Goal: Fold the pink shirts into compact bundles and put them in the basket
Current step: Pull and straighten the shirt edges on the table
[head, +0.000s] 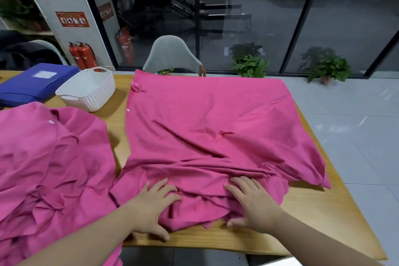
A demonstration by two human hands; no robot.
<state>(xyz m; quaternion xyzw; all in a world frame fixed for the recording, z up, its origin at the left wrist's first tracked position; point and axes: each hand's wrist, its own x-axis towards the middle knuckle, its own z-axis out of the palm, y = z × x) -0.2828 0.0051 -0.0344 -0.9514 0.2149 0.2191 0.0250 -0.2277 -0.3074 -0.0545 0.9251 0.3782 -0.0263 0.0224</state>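
Fingers: left hand [151, 205] and right hand [254, 205] both splayed flat, pressing near hem of spread pink shirt [207, 123].
Shirt: mid-table, bunched at near edge.
Basket [88, 90]: far left, unfilled.
Tip: smooth wrinkles before folding.

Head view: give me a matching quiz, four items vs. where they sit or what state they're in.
Items:
1. basket
2. folder
3. spread shirt
4. shirt pile

States:
A. blue, at the far left
B. crumpled at the near left
C. white, with nothing showing in it
D. under both hands, left hand and right hand

Pairs: 1-C, 2-A, 3-D, 4-B
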